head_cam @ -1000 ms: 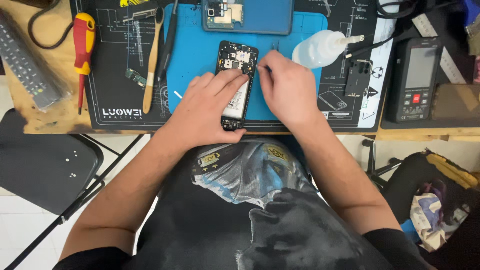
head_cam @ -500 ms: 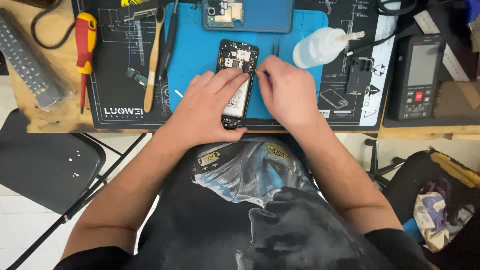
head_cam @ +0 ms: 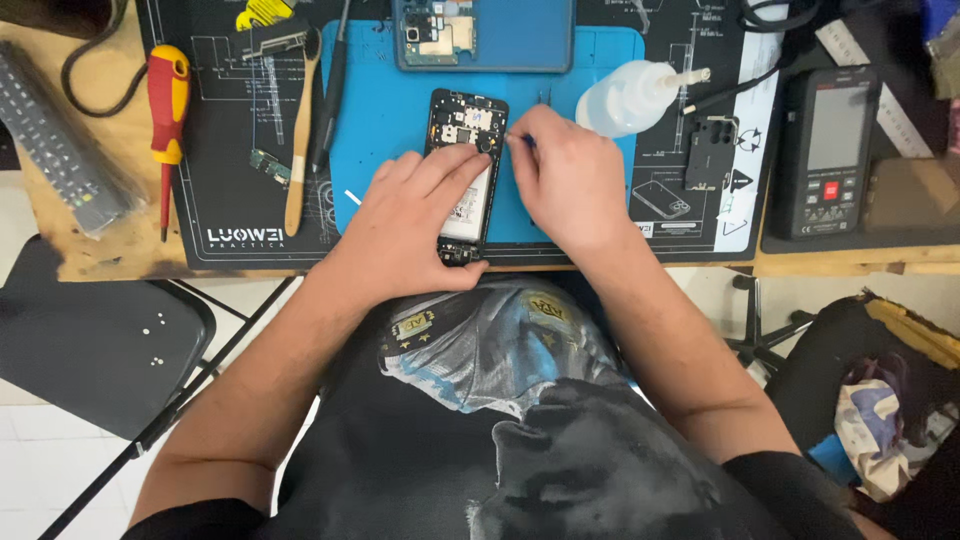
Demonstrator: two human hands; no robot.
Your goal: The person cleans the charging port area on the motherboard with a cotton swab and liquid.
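- Left hand point(head_cam: 415, 230) lies flat over an opened phone point(head_cam: 465, 150), fingers spread, pinning it to the blue mat point(head_cam: 370, 130).
- Right hand point(head_cam: 570, 185), fingers pinched on a thin tool hard to make out, touches the phone's upper edge.
- Near by: white bottle point(head_cam: 630, 95), red-yellow screwdriver point(head_cam: 167, 110), black meter point(head_cam: 835, 150).

A black handheld meter point(head_cam: 833, 150) with a grey blank screen point(head_cam: 838, 128) lies at the right of the table.
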